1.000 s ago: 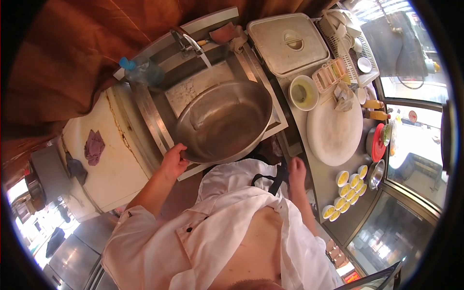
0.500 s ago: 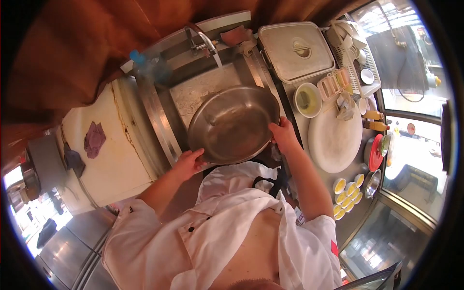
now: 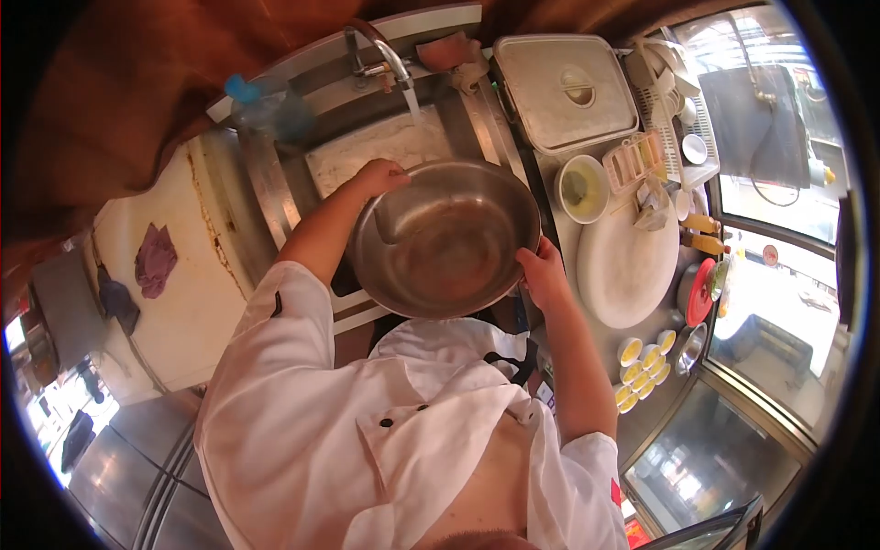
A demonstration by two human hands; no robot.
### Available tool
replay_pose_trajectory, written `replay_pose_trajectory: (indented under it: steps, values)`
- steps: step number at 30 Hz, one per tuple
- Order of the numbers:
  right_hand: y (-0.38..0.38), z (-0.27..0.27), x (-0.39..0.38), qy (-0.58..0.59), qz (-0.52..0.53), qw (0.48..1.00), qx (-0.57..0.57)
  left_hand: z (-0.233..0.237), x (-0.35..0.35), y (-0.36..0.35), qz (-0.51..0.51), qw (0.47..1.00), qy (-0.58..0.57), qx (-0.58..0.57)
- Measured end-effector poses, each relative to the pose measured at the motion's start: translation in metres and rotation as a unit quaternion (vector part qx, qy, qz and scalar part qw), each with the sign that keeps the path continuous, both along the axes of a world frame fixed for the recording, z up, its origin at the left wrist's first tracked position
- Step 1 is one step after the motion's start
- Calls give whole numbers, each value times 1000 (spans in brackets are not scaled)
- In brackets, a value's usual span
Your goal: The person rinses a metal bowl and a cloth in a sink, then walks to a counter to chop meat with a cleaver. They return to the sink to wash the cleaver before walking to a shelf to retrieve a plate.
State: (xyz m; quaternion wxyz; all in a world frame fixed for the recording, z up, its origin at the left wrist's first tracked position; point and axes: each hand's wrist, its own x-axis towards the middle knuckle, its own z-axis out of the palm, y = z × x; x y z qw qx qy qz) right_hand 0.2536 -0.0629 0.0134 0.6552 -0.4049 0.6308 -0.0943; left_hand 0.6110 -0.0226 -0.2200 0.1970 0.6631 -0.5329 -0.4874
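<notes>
A wide stainless steel bowl [image 3: 449,243] is held tilted over the near side of the sink [image 3: 316,174], its hollow facing up toward me. My right hand [image 3: 543,273] grips the bowl's right rim, thumb on the inside and fingers beneath. At the far left rim is my left hand [image 3: 385,176], its fingers closed at the edge and partly hidden. Behind the bowl, water runs from the curved tap [image 3: 380,55] into the sink.
To the right stand a lidded metal pan [image 3: 566,92], a white tub [image 3: 582,188], a round white board [image 3: 628,266] and several small yellow-filled cups [image 3: 644,367]. A purple cloth [image 3: 156,259] lies on the left counter; a blue-capped bottle [image 3: 266,105] stands behind the sink.
My left hand has moved from the bowl's near left rim up to its far left rim. My right hand keeps its hold on the right side.
</notes>
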Motion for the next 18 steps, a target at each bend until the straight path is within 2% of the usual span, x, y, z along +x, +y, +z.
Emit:
replay_pose_trajectory:
  steps: [3, 5, 7, 9, 12, 14, 16, 18]
  values:
    - [-2, 8, 1, -17, -15, 999, 30, 1, -19, -38, 14, 999, 34, -18]
    - [2, 1, 2, 25, 40, 997, 63, 14, -33, -63, -5, 996, 59, -72]
    - [11, -3, 13, -1, 21, 997, 74, -9, -52, -82, -34, 995, 72, -66]
    - [19, -3, 19, -44, -10, 995, 85, -22, -62, -76, -62, 993, 81, -54]
    - [13, -12, 4, -24, -35, 996, 76, -11, -55, -42, -69, 996, 33, -47]
    - [3, -7, 0, 0, -17, 997, 69, 7, -38, -8, -86, 988, -128, -6]
    - [1, -9, 0, 23, 1, 998, 60, 2, -28, 5, -81, 990, -111, 5]
    - [6, -18, 8, -35, -48, 995, 78, -1, -24, 6, -73, 993, -94, 16]
